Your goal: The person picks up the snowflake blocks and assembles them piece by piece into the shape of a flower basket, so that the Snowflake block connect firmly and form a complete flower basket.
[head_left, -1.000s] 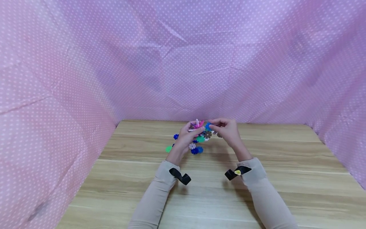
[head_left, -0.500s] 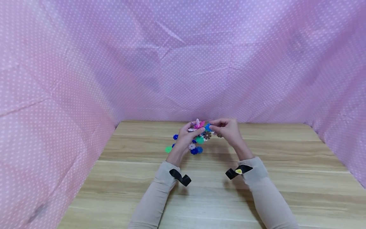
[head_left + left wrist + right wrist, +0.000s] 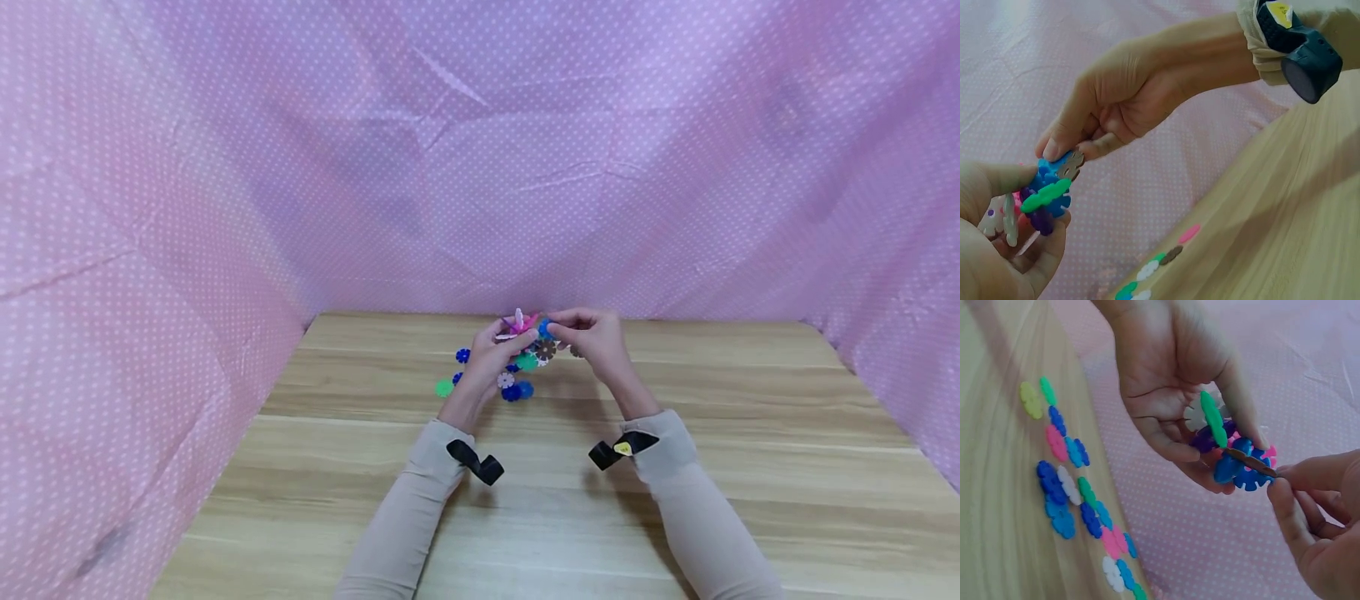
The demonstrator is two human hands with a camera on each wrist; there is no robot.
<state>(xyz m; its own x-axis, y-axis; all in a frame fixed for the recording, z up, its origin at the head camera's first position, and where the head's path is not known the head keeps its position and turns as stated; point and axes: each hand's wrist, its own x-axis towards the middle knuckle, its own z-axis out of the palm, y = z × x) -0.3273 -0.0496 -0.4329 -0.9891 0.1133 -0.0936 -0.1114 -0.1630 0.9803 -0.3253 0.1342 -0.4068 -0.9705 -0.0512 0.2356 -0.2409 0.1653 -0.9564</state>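
My left hand [image 3: 501,348] [image 3: 1175,394] holds a cluster of interlocked snowflake discs [image 3: 1229,447] [image 3: 1044,197] [image 3: 521,327] above the table: green, purple, blue, pink and white pieces. My right hand [image 3: 588,333] [image 3: 1110,115] pinches a brown disc [image 3: 1071,164] [image 3: 1249,461] between thumb and forefinger, its edge against the cluster's blue piece [image 3: 1238,469]. Both hands meet over the far middle of the wooden table [image 3: 540,483].
Several loose discs [image 3: 517,379] [image 3: 1072,500] in blue, green, pink, white and brown lie on the table under and beside my hands. Pink dotted cloth [image 3: 480,167] walls the table at the back and both sides. Black wrist straps [image 3: 474,461] sit on both sleeves.
Almost nothing differs; both hands stay together at the cluster, shifted very slightly upward in view.
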